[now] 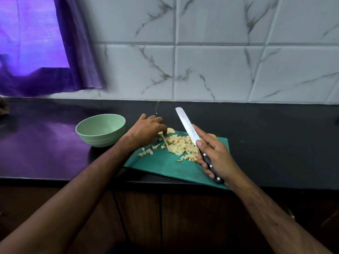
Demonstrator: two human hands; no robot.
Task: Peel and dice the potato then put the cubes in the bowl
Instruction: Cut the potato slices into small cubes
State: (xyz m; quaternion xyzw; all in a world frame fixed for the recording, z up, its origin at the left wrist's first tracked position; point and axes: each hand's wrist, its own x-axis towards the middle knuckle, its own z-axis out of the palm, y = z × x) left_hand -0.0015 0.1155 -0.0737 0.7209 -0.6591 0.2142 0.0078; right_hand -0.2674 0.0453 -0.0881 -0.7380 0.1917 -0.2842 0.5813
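— Gripping the knife, is that the right hand?

— Yes, its fingers are curled round the black handle, blade raised and pointing away over the green cutting board.

— And the left hand?

— Its fingers are bent down onto a long potato strip at the board's far left edge; whether they pinch it, I cannot tell.

— Where are the cubes?

— The potato cubes lie heaped mid-board, a few scattered leftward. The green bowl stands on the dark worktop, just left of the board.
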